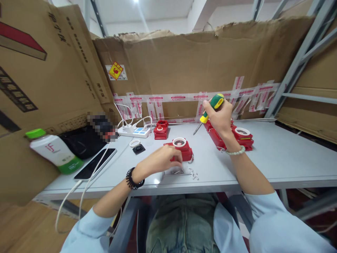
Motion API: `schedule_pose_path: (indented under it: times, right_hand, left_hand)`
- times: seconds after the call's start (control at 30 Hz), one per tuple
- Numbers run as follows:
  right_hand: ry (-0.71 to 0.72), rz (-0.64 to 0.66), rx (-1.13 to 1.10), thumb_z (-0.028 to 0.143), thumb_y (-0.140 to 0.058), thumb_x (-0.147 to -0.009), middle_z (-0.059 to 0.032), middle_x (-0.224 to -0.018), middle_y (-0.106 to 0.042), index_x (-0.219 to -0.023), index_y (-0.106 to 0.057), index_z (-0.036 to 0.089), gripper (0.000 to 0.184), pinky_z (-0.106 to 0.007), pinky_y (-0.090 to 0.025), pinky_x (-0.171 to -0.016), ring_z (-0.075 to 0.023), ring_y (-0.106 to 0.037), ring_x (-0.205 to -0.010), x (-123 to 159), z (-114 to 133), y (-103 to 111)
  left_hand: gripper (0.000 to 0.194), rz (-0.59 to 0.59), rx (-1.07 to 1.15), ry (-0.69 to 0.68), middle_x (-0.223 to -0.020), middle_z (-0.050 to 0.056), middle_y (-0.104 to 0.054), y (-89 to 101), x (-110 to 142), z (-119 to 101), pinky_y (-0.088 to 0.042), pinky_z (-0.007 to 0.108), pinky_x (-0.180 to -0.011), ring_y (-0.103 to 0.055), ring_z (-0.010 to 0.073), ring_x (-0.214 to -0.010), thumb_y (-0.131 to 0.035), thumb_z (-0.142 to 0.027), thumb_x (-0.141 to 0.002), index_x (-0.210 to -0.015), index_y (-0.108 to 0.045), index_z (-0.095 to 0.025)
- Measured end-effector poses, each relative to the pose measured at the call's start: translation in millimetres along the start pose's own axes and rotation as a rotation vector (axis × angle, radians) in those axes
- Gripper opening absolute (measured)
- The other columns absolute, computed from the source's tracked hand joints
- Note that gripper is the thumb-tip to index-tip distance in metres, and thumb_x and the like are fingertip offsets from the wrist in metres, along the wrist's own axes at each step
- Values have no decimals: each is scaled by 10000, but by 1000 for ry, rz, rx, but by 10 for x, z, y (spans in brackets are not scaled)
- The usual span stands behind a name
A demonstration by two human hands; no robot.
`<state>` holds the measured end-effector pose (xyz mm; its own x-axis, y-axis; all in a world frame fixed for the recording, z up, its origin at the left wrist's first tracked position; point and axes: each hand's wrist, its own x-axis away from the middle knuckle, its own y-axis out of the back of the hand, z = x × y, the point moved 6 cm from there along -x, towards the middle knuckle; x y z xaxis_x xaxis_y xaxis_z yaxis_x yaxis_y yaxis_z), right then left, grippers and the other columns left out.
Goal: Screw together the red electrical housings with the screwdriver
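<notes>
Light-blue cloth sleeve [86, 233] near left, then L hand [160, 160], fingers bent, can't tell if gripping, over small silvery metal bits [177, 172], just beside white-ringed red blocky unit [186, 153], R hand [222, 117] farther off, clasping green-&-yellow screwdriver [217, 101], shaft slanting down-left twd unit.

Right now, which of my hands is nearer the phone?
Your left hand. It is to the right of the phone, by a red box; your right hand is farther right, holding a screwdriver.
</notes>
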<state>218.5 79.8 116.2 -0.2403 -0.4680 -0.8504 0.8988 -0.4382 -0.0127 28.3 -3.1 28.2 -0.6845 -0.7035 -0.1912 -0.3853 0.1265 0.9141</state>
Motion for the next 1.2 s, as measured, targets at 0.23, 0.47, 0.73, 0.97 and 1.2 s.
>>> schedule_pose_path:
  times: [0.23,0.47,0.73,0.97,1.2]
  right_hand:
    - [-2,33,-7,312,-677,-743,26,-576,-522,-660,-529,209,198,-323,-456,-541,-128,-495,-524,53,84,-40]
    - [-22,50,-4,306,-673,-746,18,-605,-538,-673,-529,203,192,-336,-462,-573,-132,-495,-548,66,78,-50]
    - [36,-17,-16,295,-641,-776,17,-668,-521,-768,-508,218,154,-341,-475,-626,-141,-506,-598,95,150,-45]
    - [92,16,-70,274,-608,-794,30,-720,-493,-898,-491,229,162,-302,-461,-593,-117,-482,-592,165,314,-159]
    - [144,221,-94,273,-605,-782,49,-698,-510,-894,-491,215,169,-251,-418,-581,-90,-457,-579,396,580,-502]
  left_hand:
    - [183,96,-31,0,-887,48,-752,-265,15,89,-444,231,-748,-663,169,-814,-567,-180,-888,-886,-749,-162]
    - [219,8,-18,-27,-913,56,-746,-128,73,40,-462,244,-734,-673,163,-794,-512,-226,-926,-952,-722,-169]
    - [650,-235,-84,137,-1338,133,-557,300,256,604,-469,388,-930,-544,288,-1186,-638,-553,-786,-1313,-502,-198]
    - [744,-26,12,197,-1158,137,-647,3,8,851,-487,370,-851,-626,276,-1002,-620,-643,-744,-1300,-505,-162]
    - [585,-106,0,81,-918,74,-633,-95,-269,661,-458,333,-720,-576,217,-793,-624,-652,-730,-1044,-578,-161]
